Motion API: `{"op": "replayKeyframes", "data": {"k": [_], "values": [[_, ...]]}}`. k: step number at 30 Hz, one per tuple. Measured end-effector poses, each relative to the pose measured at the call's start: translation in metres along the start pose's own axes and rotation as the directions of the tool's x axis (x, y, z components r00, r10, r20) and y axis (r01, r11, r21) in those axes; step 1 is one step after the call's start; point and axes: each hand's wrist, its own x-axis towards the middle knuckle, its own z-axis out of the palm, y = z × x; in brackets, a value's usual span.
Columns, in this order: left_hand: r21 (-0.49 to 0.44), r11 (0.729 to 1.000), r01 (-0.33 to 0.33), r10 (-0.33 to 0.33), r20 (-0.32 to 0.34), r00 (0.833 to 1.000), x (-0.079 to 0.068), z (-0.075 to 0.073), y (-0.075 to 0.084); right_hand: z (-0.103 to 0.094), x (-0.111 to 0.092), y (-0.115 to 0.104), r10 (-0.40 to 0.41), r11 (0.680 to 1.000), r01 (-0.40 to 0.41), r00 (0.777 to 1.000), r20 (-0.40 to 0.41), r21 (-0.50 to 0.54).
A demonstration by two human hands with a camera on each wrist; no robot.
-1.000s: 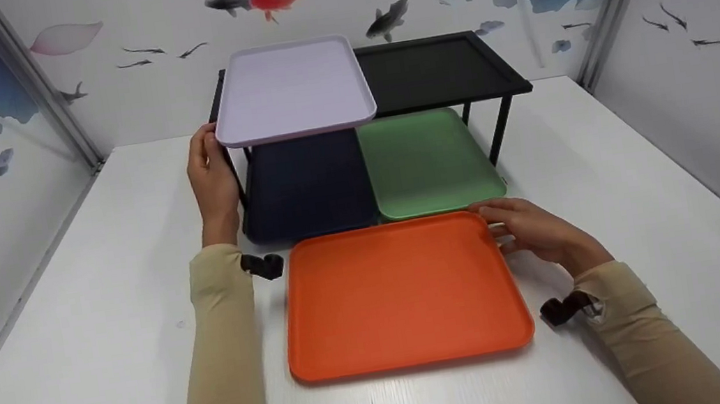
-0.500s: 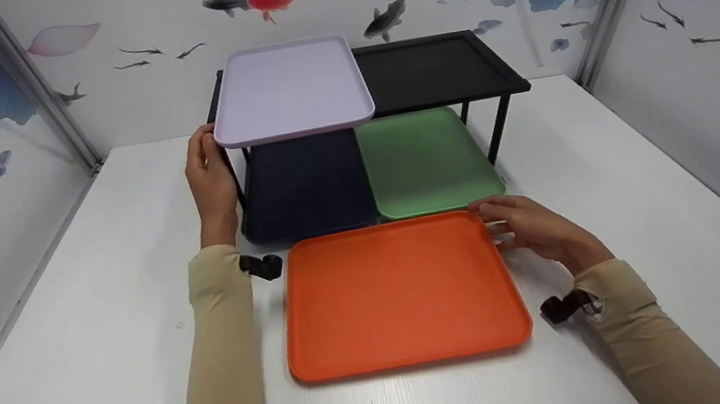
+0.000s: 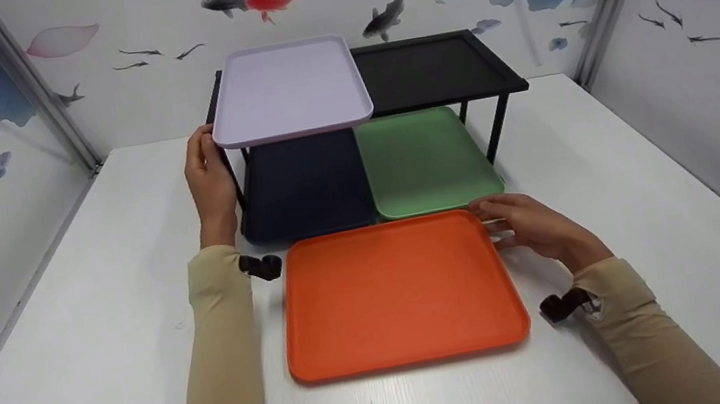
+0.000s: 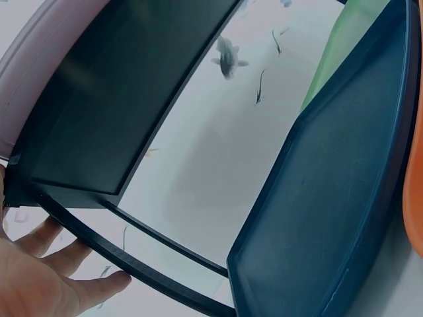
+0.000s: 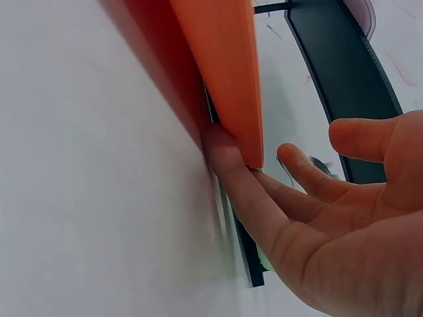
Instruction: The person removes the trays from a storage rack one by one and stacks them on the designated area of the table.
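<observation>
An orange rectangular tray [image 3: 401,295] lies flat on the table in front of a black two-level rack [image 3: 433,72]. At its far right corner is my right hand [image 3: 536,226]; in the right wrist view the fingers [image 5: 254,205] extend along the tray's edge, one fingertip reaching under it. My left hand [image 3: 211,187] is at the rack's front left corner, and the left wrist view shows its fingers [image 4: 102,289] spread loosely beside the black leg [image 4: 142,267]. A lavender tray [image 3: 288,92] sits on the rack's upper left, close to the left fingertips.
Below the upper shelf, a navy tray [image 3: 301,185] and a green tray [image 3: 429,164] lie side by side. The orange tray's far edge comes right up to their front edges. Printed wall panels [image 3: 142,106] enclose the white table [image 3: 90,338] at the back and sides.
Everything has shifted very slightly in the head view, as if the camera moved. Both hands and the trays otherwise keep their places.
</observation>
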Motion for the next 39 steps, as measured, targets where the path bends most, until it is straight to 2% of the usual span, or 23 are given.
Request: {"op": "replayKeyframes", "data": {"k": [11,16,22,26,32,39], "values": [[0.025,1.0,0.003,-0.003,-0.01,1.0,0.0,0.001,-0.001,-0.003,-0.003,0.0,-0.023,0.999,0.023,1.0,0.001,0.028],[0.028,1.0,0.001,-0.001,-0.01,1.0,-0.001,0.001,0.0,-0.005,-0.006,-0.002,-0.039,0.998,0.04,0.999,-0.025,0.039],[0.03,0.999,0.02,-0.019,-0.011,1.0,-0.001,0.001,0.002,-0.007,-0.011,-0.011,-0.087,0.996,0.086,0.994,-0.063,-0.013],[0.028,0.999,0.017,-0.016,-0.01,1.0,-0.001,0.0,0.001,-0.004,-0.017,-0.021,-0.153,0.988,0.152,0.981,-0.117,-0.018],[0.023,1.0,-0.015,0.016,-0.017,1.0,0.0,0.001,-0.002,0.012,-0.019,-0.044,-0.228,0.972,0.235,0.959,-0.169,0.023],[0.03,0.999,-0.018,0.018,-0.016,1.0,-0.001,0.001,-0.001,0.032,-0.014,-0.08,-0.316,0.919,0.362,0.914,-0.256,0.158]]}}
